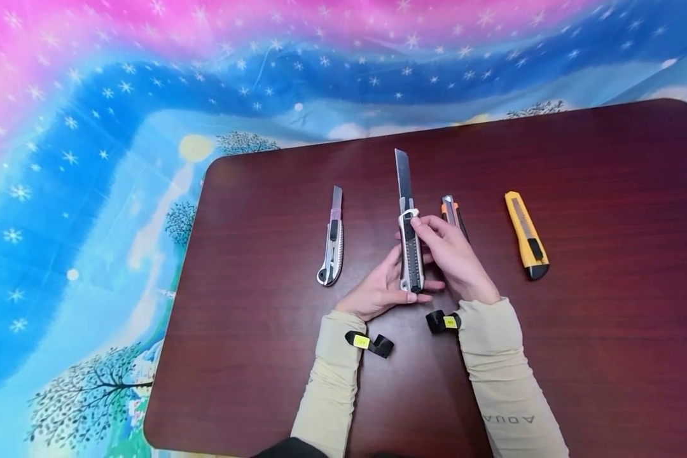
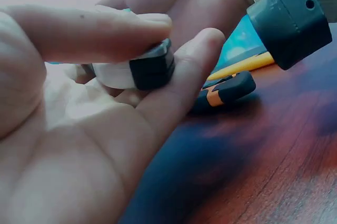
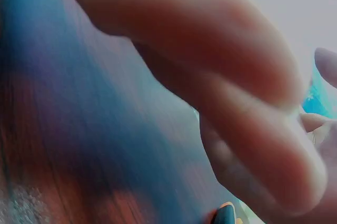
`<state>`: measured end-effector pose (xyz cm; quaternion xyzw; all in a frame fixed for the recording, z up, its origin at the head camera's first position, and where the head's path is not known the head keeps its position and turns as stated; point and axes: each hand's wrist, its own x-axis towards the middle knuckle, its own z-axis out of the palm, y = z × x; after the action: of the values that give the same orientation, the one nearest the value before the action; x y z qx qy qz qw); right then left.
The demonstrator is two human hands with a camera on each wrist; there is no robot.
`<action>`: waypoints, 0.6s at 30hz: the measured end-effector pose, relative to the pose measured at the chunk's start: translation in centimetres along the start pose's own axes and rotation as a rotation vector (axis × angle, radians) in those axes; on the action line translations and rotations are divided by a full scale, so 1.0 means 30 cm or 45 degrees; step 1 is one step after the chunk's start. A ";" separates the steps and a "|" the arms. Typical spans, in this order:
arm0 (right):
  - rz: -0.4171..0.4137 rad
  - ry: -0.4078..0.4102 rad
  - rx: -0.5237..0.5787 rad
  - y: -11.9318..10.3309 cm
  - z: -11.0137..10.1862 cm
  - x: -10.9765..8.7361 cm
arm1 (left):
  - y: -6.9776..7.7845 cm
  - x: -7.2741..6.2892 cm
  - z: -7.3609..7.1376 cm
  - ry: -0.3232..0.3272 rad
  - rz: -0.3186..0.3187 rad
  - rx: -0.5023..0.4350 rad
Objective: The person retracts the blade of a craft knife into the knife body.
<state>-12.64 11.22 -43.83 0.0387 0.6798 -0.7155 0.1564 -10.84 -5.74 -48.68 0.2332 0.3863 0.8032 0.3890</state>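
Silver-and-black cutter (image 1: pixel 411 254) is held above the bench (image 1: pixel 252 318), long axis pointing toward the bench's far side, blade (image 1: pixel 403 175) foremost; the left grip (image 1: pixel 379 287) pinches its butt end (image 2: pixel 151 71), while the right grip (image 1: pixel 457 257) holds it from the right, nearer the blade.

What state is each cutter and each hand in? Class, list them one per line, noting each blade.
Held cutter: raised, blade extended.
Silver cutter on the left: lying down, blade extended.
Orange-and-black cutter: lying down, partly hidden; blade state unclear.
Yellow cutter: lying down, blade retracted.
Left hand: grips the held cutter's lower end.
Right hand: holds its upper body.
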 end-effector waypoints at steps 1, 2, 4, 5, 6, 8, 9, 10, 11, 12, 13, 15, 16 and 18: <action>0.003 -0.005 0.003 0.000 -0.001 0.000 | 0.002 -0.001 -0.001 0.004 -0.012 0.015; 0.010 -0.014 0.005 -0.001 -0.001 0.000 | 0.004 -0.001 -0.001 0.009 -0.023 0.030; 0.025 -0.029 -0.001 0.000 0.000 -0.001 | 0.007 0.000 -0.001 0.019 -0.041 0.045; 0.036 -0.037 -0.009 -0.001 0.003 -0.001 | 0.009 0.001 -0.001 0.029 -0.047 0.052; 0.036 -0.049 -0.021 0.000 0.005 0.000 | 0.011 0.001 -0.002 0.042 -0.049 0.057; 0.032 -0.066 -0.035 0.002 0.012 0.002 | 0.014 0.001 -0.004 0.072 -0.045 0.061; 0.025 -0.070 -0.041 0.002 0.017 0.003 | 0.016 0.001 -0.004 0.088 -0.040 0.068; 0.013 -0.075 -0.044 0.003 0.022 0.004 | 0.016 0.001 -0.006 0.105 -0.036 0.080; 0.003 -0.075 -0.042 0.003 0.026 0.005 | 0.015 0.001 -0.007 0.124 -0.032 0.095; -0.009 -0.070 -0.038 0.004 0.030 0.006 | 0.016 0.001 -0.007 0.145 -0.027 0.110; -0.018 -0.062 -0.032 0.005 0.034 0.007 | 0.015 0.003 -0.008 0.163 -0.022 0.125; -0.031 -0.044 -0.025 0.005 0.039 0.009 | 0.015 0.005 -0.007 0.197 -0.017 0.160; -0.035 -0.037 -0.022 0.006 0.040 0.009 | 0.015 0.006 -0.007 0.212 -0.018 0.173; -0.037 -0.015 -0.017 0.006 0.041 0.010 | 0.017 0.007 -0.004 0.233 -0.019 0.185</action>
<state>-12.68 9.96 -44.00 0.0236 0.6842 -0.7132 0.1503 -11.27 -5.83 -48.34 0.1836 0.4792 0.7881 0.3400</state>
